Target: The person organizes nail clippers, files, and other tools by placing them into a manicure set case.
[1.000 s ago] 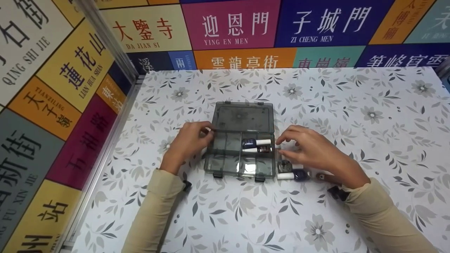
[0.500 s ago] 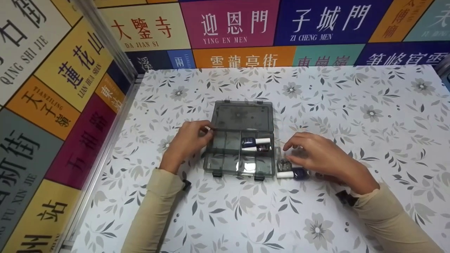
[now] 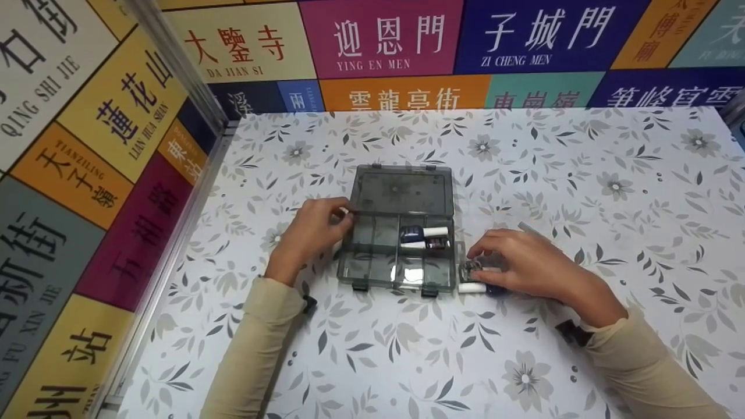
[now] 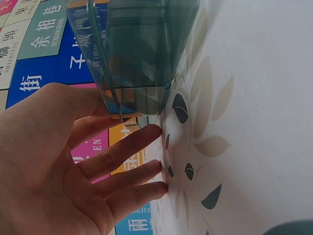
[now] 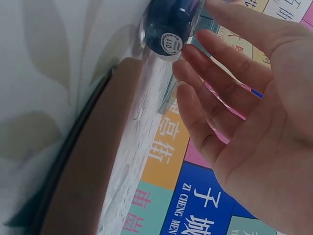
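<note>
A smoke-grey clear plastic storage box (image 3: 366,265) with compartments lies with its lid (image 3: 401,189) folded back. Two nail polish bottles with white caps lie in one compartment: a blue bottle (image 3: 412,234) and a darker bottle (image 3: 436,243). My left hand (image 3: 314,228) grips the box's left edge near the hinge with thumb and index finger; its other fingers reach to the table in the left wrist view. Right of the box, my right hand (image 3: 521,262) has thumb and index finger around a dark glittery nail polish bottle (image 3: 470,269). Below it lies a blue polish bottle, its white cap (image 3: 471,288) showing.
The table wears a white cover (image 3: 396,349) with grey flowers and leaves. Coloured panels (image 3: 384,41) with Chinese lettering stand behind it and along the left. A thin grey strip (image 3: 532,231) shows beyond my right knuckles; its kind is unclear.
My right hand has drawn back from the box's right side and lowered onto the glittery bottle, partly covering the blue one below. The left hand stays at the box's edge.
</note>
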The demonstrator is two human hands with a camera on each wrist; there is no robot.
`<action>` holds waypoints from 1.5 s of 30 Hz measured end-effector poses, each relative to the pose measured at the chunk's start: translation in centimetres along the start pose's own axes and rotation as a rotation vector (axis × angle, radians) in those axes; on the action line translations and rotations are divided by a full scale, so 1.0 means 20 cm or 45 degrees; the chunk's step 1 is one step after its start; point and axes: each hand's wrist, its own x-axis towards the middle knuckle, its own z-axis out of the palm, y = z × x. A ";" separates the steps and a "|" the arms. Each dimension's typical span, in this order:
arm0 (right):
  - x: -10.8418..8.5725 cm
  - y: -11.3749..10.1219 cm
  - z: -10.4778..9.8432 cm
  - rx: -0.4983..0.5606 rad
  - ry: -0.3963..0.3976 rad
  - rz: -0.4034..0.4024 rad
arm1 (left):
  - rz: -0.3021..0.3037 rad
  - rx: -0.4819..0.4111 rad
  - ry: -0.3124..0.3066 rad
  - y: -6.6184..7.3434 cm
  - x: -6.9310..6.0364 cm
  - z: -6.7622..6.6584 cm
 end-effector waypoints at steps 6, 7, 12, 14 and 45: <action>-0.01 -0.01 0.01 -0.029 -0.013 0.013 | -0.030 -0.016 -0.008 0.00 0.00 0.00; -0.01 -0.01 0.01 -0.026 -0.016 0.012 | -0.036 -0.015 -0.010 0.00 0.00 0.00; 0.00 -0.01 0.02 -0.008 -0.032 0.015 | -0.034 -0.004 0.000 0.00 0.00 0.00; 0.00 -0.01 0.03 0.005 -0.035 0.018 | -0.028 -0.004 0.003 0.00 0.00 0.00; 0.01 0.01 -0.02 0.037 0.062 0.039 | -0.035 0.018 -0.002 0.00 0.00 0.00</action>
